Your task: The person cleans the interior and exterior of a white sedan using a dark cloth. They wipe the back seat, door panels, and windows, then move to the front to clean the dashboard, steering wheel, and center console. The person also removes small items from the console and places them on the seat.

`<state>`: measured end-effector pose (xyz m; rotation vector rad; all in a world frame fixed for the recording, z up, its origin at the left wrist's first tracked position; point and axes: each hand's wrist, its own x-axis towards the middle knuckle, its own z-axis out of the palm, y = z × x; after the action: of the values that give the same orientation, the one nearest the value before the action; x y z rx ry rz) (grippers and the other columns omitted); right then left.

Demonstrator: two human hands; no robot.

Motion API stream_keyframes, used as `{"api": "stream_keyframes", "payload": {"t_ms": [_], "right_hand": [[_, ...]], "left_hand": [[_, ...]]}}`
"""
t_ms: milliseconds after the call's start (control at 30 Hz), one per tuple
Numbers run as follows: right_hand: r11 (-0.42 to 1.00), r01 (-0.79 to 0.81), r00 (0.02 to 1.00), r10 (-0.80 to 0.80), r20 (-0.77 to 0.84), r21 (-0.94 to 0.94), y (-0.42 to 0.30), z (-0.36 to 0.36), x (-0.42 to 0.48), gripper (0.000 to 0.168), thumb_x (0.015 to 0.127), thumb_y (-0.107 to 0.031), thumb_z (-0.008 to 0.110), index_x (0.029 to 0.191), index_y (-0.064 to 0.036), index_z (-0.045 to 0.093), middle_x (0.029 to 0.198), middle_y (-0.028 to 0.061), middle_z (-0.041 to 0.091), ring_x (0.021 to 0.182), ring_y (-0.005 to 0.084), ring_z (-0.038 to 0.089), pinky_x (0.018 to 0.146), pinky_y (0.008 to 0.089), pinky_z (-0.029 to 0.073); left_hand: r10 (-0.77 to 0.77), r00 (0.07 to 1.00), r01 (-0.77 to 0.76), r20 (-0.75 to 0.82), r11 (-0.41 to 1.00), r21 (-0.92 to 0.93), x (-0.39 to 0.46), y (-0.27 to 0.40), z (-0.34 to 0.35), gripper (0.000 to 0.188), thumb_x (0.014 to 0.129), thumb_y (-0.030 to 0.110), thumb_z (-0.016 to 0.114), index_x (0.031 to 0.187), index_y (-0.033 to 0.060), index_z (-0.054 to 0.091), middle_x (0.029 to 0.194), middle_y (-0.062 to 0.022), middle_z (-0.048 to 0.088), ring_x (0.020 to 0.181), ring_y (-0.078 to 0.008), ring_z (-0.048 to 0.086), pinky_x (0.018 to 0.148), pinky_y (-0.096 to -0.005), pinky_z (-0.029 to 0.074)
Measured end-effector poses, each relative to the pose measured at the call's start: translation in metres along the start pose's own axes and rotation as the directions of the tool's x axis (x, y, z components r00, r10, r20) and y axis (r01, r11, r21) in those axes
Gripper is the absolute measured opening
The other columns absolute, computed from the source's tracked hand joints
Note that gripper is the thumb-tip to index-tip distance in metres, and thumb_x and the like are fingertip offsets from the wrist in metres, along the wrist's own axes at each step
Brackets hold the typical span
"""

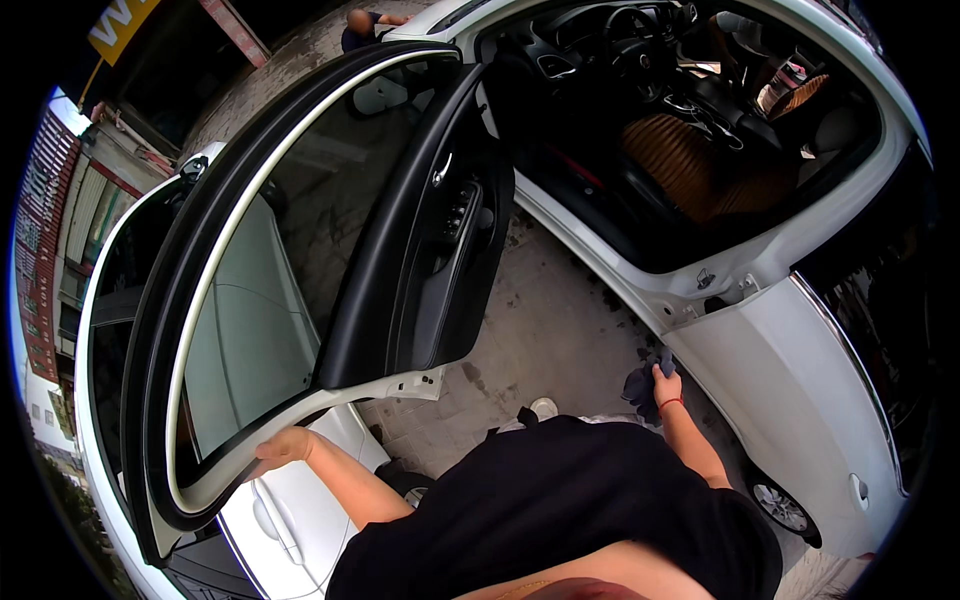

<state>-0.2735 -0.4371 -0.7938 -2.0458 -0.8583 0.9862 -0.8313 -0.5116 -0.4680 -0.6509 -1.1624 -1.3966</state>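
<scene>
My left hand [285,447] grips the rear edge of the open front door [427,277] of a white car, just below the window glass. The door's black inner panel, with its chrome handle and window switches, faces me. Down by the car's side, my right hand [667,387] holds a bunched dark grey-blue cloth [640,390]. That hand is close to the sill and the shut rear door [795,390]. Through the door opening I see the steering wheel [636,52] and a brown striped seat cover [675,161], partly in shadow.
A second white car [285,510] stands close behind the open door. Paving [547,300] lies between door and sill. Another person [363,26] is near the car's front. Someone partly visible [739,37] is at the cabin's far side. Shopfronts [45,247] line the left.
</scene>
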Motion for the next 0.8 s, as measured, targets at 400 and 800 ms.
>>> {"api": "stream_keyframes", "payload": {"t_ms": [400, 800], "right_hand": [[0.996, -0.088, 0.973, 0.084, 0.214, 0.009, -0.054, 0.070, 0.039, 0.043, 0.082, -0.036, 0.059, 0.103, 0.001, 0.060, 0.097, 0.0204, 0.064, 0.096, 0.0303, 0.061, 0.084, 0.0356, 0.044], [0.918, 0.342, 0.753, -0.141, 0.642, -0.199, -0.238, 0.065, 0.138, 0.036, 0.081, -0.028, 0.054, 0.096, 0.005, 0.052, 0.097, 0.0268, 0.058, 0.092, 0.0405, 0.056, 0.081, 0.0431, 0.044]], "left_hand": [[-0.499, -0.535, 0.339, 0.681, 0.611, 0.715, -0.238, 0.015, -0.079, 0.051, 0.085, 0.024, 0.061, 0.124, -0.0050, 0.047, 0.122, -0.0203, 0.053, 0.113, -0.0241, 0.051, 0.096, -0.0330, 0.037], [0.103, -0.899, 0.396, 0.426, 0.606, 0.690, -0.323, 0.235, 0.142, 0.053, 0.088, 0.033, 0.057, 0.128, 0.0004, 0.043, 0.113, -0.0136, 0.058, 0.099, -0.0171, 0.056, 0.082, -0.0274, 0.043]]}}
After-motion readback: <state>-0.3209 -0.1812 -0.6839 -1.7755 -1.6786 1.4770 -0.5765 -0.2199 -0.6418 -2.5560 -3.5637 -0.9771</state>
